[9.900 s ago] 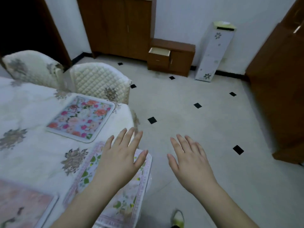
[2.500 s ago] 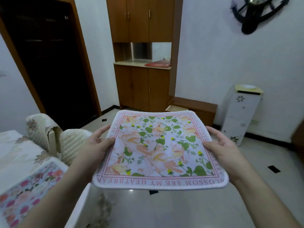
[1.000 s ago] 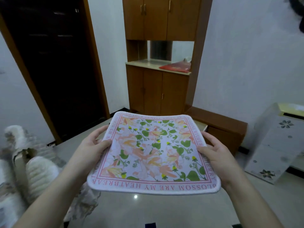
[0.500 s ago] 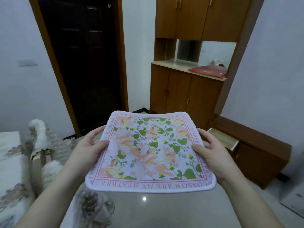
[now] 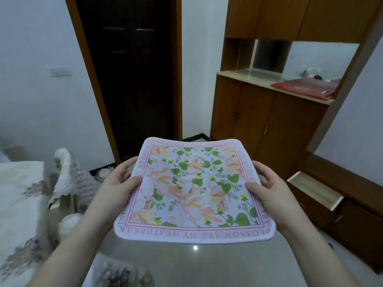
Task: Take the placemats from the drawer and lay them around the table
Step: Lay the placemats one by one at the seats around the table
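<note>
At the far left you have the desk [image 5: 14, 195], draped in a pale cloth with grey flower prints, and just beside its edge stand blurred quilted chair backs [image 5: 68, 179]. Your left forearm rises from the bottom left corner toward the middle of the view, wrist straight, and your left hand [image 5: 116, 187] takes the placemat [image 5: 194, 191] by its left edge. The thumb lies flat on top of the pink border, pointing right, while the fingers [image 5: 124, 164] curl under and along the edge, so the grip is a loose pinch closed on the mat rather than a fist.

The placemat sits level in mid-air between both hands, above the glossy floor [image 5: 207, 264] and well apart from the desk. Its face is up: peach blossoms, green leaves, small yellow buds, and a pink lettered border whose near side reads upside down to you. The far edge curls slightly upward at the corners.

Your right hand [image 5: 271, 191] mirrors the left: thumb pressed on the right border, fingers tucked beneath and partly hidden by the mat, forearm running down to the bottom right corner. Both elbows sit low and wide.

Further right, the low cabinet's drawer [image 5: 315, 189] stands pulled open, its pale inside showing. Behind it a tall wooden cupboard [image 5: 269, 121] carries a red item [image 5: 304, 90] on its ledge, and a dark doorway [image 5: 134, 69] stands beyond your left hand.
</note>
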The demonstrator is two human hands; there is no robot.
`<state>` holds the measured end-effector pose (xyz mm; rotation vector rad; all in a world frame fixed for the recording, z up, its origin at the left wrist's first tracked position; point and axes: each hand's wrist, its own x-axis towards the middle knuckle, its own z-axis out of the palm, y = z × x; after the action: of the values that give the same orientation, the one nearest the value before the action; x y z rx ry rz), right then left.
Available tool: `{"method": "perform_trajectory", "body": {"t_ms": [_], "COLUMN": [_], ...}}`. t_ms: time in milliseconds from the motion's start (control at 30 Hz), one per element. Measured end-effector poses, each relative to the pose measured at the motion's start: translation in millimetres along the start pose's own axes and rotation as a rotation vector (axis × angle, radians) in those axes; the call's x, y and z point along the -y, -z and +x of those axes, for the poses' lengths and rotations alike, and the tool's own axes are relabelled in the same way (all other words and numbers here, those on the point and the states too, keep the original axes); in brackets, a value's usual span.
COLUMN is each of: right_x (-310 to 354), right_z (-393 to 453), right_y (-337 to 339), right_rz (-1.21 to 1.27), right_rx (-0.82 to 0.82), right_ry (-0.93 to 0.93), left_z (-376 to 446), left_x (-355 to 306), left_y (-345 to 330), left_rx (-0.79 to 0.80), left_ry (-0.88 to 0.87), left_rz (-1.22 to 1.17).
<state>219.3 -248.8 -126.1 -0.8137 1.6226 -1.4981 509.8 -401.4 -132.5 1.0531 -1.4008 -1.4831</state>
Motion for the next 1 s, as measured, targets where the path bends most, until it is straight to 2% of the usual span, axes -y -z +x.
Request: {"method": "perform_trajectory", "body": {"t_ms": [333, 533, 767, 1000], "right_x": [16.3, 23.0, 22.9, 31.4], "right_z": [136.2, 195.3, 251.8, 310.4], "right_y": [38.0, 35.4, -10.2, -106.8], "right_rz": [0.04, 0.034, 0.0, -0.044], "right_rx": [0.123, 0.202, 0.3, 0.418], "right_ry": [0.005, -0.004, -0.023, -0.019], "left_z": [83.2, 120.5, 156.8, 196.2], "left_x": [-2.8, 0.9, 10.3, 10.5], "left_y": [-62.4, -66.1, -28.6, 42.8], "left_rx": [-0.135, -0.213, -0.298, -0.428], "left_ry": [-0.004, 0.004, -0.033, -0.062], "left_rz": [0.019, -0.021, -0.013, -0.012]}}
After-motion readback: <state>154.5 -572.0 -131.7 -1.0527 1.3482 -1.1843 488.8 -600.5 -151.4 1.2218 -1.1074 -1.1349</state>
